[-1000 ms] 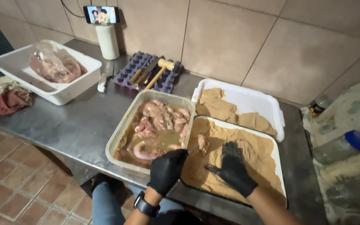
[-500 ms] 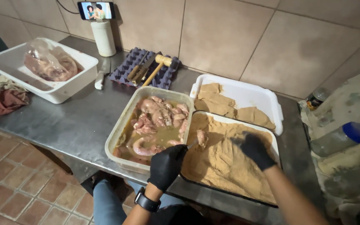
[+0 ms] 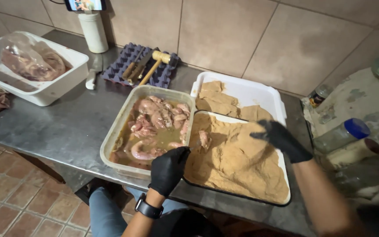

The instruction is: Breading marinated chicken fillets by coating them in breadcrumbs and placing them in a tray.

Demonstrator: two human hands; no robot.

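Two black-gloved hands work over the steel bench in the head view: the left hand rests with loosely curled, empty fingers on the near rim between the clear tub of marinated meat and the crumb tray, a meat piece lying in the crumbs just beyond them. The right hand hovers over the crumbs, fingers spread wide, holding nothing. To coat well, I judge crumbs should be heaped over the piece and pressed flat; half a second ago this hand was lower on the crumbs.
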